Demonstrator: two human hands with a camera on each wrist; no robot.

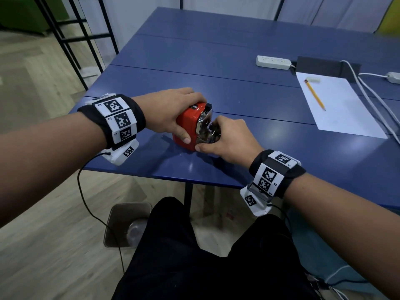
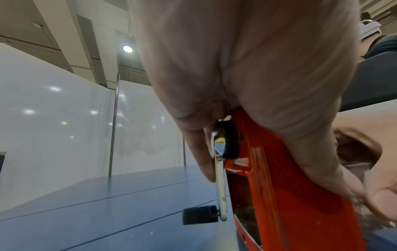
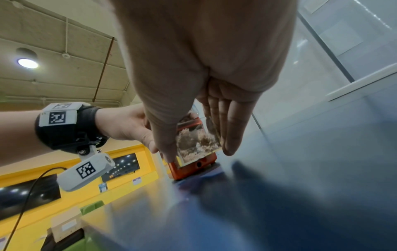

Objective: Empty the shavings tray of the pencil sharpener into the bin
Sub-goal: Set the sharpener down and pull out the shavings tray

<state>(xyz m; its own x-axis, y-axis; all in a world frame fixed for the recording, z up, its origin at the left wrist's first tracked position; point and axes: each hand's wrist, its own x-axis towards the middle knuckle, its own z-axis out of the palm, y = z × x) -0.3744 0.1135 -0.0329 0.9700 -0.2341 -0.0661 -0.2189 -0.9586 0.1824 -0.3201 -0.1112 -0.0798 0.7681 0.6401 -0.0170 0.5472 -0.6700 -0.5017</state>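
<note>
A red pencil sharpener (image 1: 188,124) stands near the front left corner of the blue table (image 1: 238,92). My left hand (image 1: 173,114) grips its body from above, thumb on the near side. The chrome crank (image 2: 219,178) with its black knob (image 2: 199,214) hangs at the back. My right hand (image 1: 218,138) pinches the clear shavings tray (image 3: 196,144) at the sharpener's front, thumb (image 3: 167,149) on one side and fingers (image 3: 233,132) on the other. Brown shavings fill the tray. How far out it sits I cannot tell. A grey bin (image 1: 127,224) stands on the floor under the table edge.
A sheet of paper (image 1: 339,109) with a yellow pencil (image 1: 315,94) and an eraser (image 1: 313,80) lies at the right. A white power strip (image 1: 273,62) and cables (image 1: 372,94) lie behind it. My legs (image 1: 194,256) are beside the bin.
</note>
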